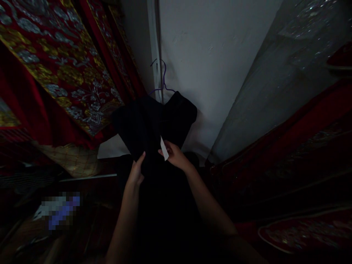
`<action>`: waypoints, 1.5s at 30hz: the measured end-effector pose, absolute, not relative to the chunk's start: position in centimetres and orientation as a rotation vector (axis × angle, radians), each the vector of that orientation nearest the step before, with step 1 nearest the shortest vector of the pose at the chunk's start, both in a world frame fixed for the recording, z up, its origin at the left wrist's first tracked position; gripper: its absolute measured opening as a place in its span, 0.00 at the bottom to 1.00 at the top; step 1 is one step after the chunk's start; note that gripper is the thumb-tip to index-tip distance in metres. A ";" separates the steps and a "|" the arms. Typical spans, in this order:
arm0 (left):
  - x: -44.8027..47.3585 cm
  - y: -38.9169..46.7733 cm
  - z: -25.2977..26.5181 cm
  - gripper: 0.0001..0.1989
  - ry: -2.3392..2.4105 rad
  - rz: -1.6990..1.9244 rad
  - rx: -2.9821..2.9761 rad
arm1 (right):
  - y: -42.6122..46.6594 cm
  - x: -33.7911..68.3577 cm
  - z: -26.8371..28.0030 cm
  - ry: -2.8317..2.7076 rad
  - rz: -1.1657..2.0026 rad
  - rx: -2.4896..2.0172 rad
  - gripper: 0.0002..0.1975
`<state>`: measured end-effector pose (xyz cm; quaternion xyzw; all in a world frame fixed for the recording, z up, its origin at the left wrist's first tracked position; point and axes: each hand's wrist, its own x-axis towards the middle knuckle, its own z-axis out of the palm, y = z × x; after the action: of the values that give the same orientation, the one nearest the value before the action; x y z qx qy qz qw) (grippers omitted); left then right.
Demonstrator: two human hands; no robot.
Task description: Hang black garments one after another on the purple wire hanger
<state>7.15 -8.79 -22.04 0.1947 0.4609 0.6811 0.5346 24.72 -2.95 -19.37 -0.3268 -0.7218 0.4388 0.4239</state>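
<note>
Dark garment [150, 123] hangs between left hand [136, 172] gripping it and right hand [175, 155] pinching a white slip [164, 148].

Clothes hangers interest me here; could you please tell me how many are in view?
1: a thin purple hanger against the pale wall, its lower part hidden by the dark cloth garment. More may be hidden in the red embroidered cloth at left.

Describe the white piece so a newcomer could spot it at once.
Against the pale wall, find the dark garment on a purple hanger. In front of it, the right hand holds a slim white piece with a pointed upper end. Its brightness stands out against the near-black garment.
</note>
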 end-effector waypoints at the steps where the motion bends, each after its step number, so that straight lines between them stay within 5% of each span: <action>1: 7.0 -8.8 -22.2 0.20 1.105 1.658 0.487 | -3.0 24.9 -19.3 -1.783 1.114 -0.828 0.13; 8: 7.4 -9.8 -22.6 0.27 1.703 2.381 1.344 | -4.0 26.4 -18.5 -1.842 1.036 -0.926 0.16; 11: 9.1 -10.6 -19.8 0.14 1.434 1.987 2.094 | -4.5 26.2 -18.1 -1.919 1.040 -0.900 0.13; 15: 10.8 -9.9 -15.5 0.11 1.241 1.492 2.473 | -5.3 26.4 -17.1 -2.031 0.983 -0.869 0.07; 21: 10.6 -9.6 -18.0 0.05 1.539 2.119 1.825 | -7.1 28.0 -14.7 -2.140 0.865 -0.991 0.07; 27: 13.0 -10.7 -22.7 0.21 1.389 1.711 1.569 | -8.7 28.6 -13.2 -2.147 0.731 -0.992 0.08; 32: 13.6 -9.8 -21.9 0.06 1.399 1.737 1.628 | -7.9 28.0 -13.7 -2.034 0.831 -0.896 0.06; 37: 13.7 -10.1 -22.2 0.06 1.454 1.749 1.633 | -6.4 27.2 -15.8 -1.617 0.986 -1.022 0.20; 41: 13.8 -10.2 -22.8 0.07 1.428 1.747 1.591 | -6.2 27.1 -17.3 -1.705 1.066 -1.047 0.06; 45: 13.6 -10.0 -23.1 0.06 1.469 1.764 1.574 | -6.5 27.3 -17.4 -1.777 1.016 -1.004 0.05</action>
<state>13.58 -10.00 -23.09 0.5566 0.5192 0.6236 0.1783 27.32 -6.45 -17.41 -0.4000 -0.7083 0.4048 0.4176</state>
